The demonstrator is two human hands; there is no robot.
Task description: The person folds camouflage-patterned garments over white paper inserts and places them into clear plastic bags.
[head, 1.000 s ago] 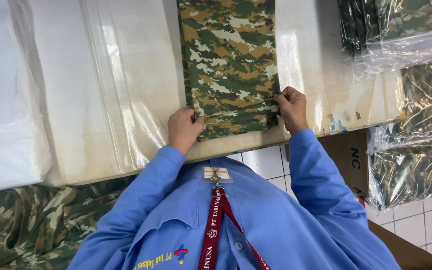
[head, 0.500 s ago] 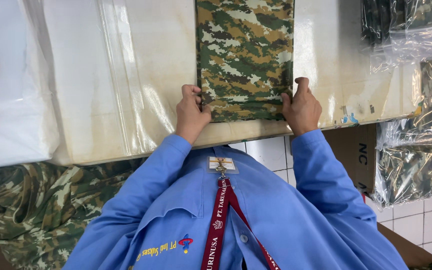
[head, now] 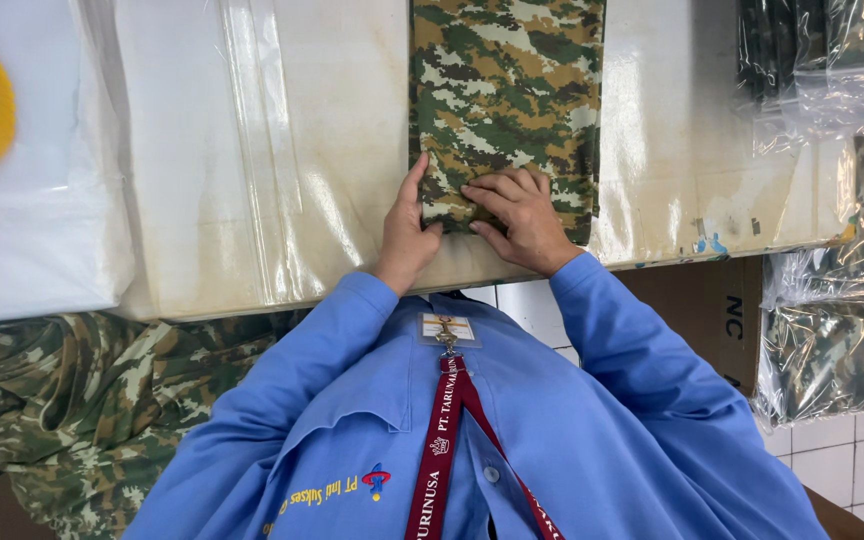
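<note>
Looks like the smoothing step: right hand (head: 514,212) lies flat, fingers together, on the folded green-brown camouflage cloth (head: 505,100) while left hand (head: 407,232), open, squares its near-left edge; a firm, even press seems next.

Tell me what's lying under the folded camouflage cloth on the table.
The camouflage cloth lies on the pale, stained table, beside a clear plastic sheet. Both the left hand and right hand press its near edge. Anything directly beneath is covered.

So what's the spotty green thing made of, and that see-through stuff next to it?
The camouflage piece looks like woven cloth: matte, folded flat, soft edges under both hands. The clear sheet looks like thin plastic film: glossy, creased, with the pale table showing through.
</note>
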